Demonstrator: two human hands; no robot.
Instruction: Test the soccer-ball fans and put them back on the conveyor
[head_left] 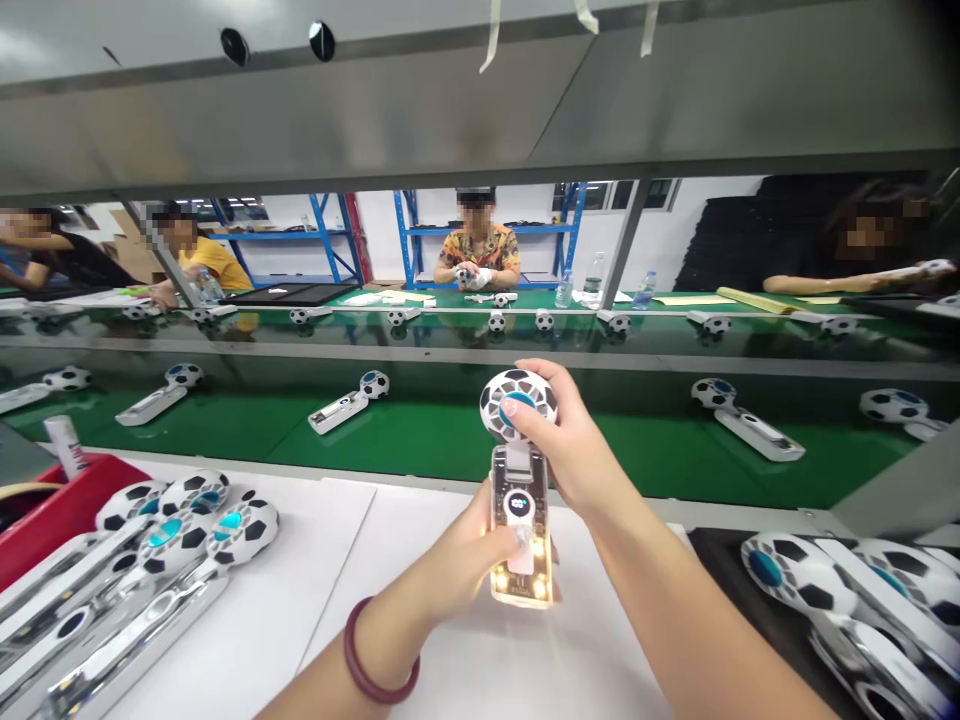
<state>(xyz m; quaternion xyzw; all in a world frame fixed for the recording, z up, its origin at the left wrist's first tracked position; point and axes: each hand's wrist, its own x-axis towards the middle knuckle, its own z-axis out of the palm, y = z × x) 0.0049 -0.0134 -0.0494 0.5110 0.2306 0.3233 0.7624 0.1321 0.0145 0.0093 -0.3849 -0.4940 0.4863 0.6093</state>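
Head view: handheld fan point(519, 535) held upright above white worktop point(337, 580); its handle gripped by left hand point(469, 565), its soccer-patterned head gripped by right hand point(566, 435). Lights and round display lit on handle. Relative to worktop: fan pile point(180, 530) on its left part, black tray point(720, 570) with more fans at right, green conveyor point(420, 430) carrying spaced fans just beyond.

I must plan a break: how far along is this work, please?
In hand: one lit device, held by left hand and right hand. The left pile looks assembled, perhaps done; the right pile and devices on the green belt may be left; I cannot confirm.
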